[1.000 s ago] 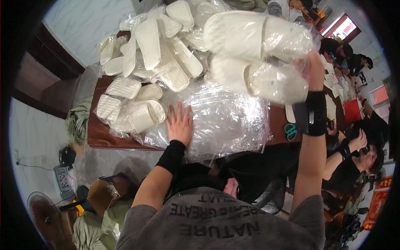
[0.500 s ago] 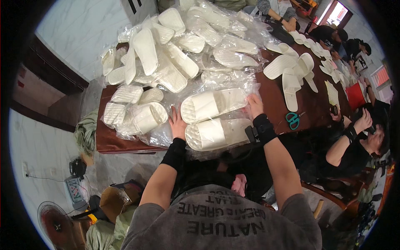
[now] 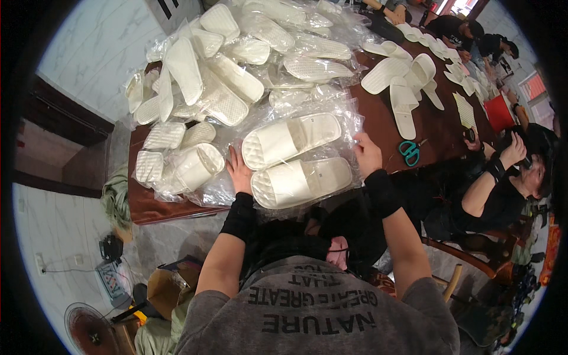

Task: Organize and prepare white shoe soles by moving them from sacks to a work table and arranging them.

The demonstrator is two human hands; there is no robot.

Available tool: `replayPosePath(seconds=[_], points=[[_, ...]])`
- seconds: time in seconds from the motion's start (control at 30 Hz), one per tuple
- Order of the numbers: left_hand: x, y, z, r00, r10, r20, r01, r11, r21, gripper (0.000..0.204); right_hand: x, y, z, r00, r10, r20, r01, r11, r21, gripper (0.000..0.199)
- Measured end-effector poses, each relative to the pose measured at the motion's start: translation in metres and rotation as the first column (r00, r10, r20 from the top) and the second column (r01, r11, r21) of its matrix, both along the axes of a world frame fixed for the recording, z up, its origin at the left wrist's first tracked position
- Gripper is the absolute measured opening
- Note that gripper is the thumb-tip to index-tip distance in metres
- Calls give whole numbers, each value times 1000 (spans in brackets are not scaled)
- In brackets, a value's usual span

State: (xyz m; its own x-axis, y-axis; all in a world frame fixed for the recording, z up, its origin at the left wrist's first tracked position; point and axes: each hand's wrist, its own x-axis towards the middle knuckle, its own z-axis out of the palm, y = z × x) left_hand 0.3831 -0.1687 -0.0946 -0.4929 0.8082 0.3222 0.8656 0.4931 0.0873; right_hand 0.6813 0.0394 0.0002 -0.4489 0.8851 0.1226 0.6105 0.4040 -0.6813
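Observation:
A pair of cream-white slippers [image 3: 283, 142] lies side by side in a clear plastic bag [image 3: 350, 123] at the table's near edge. My left hand [image 3: 239, 174] rests at the toe side of this pair, fingers apart and flat on the plastic. At the heel side, the fingers of my right hand [image 3: 369, 156] are curled closed at the bag's right edge, seemingly pinching the film. Left of my left hand, another bagged slipper [image 3: 198, 167] lies among more bagged ones. A big heap of bagged slippers [image 3: 236, 77] covers the table beyond.
Teal-handled scissors [image 3: 409, 152] lie right of my right hand on the brown table [image 3: 378, 112]. Loose unbagged slippers [image 3: 404, 106] lie farther right. A co-worker [image 3: 503, 177] sits at the right, with other people beyond. A cardboard box [image 3: 168, 290] and a fan [image 3: 92, 331] stand at lower left.
My right hand has drawn slightly right, off the slippers' heel end to the bag's edge, its fingers more curled. My left hand stays by the toes. The whole view has shifted a little.

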Motion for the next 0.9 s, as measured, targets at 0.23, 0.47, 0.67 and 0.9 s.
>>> replayPosePath(seconds=[0.23, 0.47, 0.67, 0.9], points=[[-1, -11, 1, 1000, -5, 23, 3, 998, 70, 70, -26, -24, 44, 985, 99, -142, -46, 941, 336, 13], [7, -3, 14, 989, -41, 140, 34, 998, 54, 71, -10, 17, 0, 857, 404, 320, -340, 910, -237, 23], [11, -6, 27, 980, -21, 197, 10, 998, 56, 69, -17, 14, 20, 892, 453, -8, -438, 858, -269, 24], [9, -8, 20, 992, -2, 123, -4, 999, 48, 70, -59, 12, -19, 995, -42, -91, 39, 998, -44, 29]])
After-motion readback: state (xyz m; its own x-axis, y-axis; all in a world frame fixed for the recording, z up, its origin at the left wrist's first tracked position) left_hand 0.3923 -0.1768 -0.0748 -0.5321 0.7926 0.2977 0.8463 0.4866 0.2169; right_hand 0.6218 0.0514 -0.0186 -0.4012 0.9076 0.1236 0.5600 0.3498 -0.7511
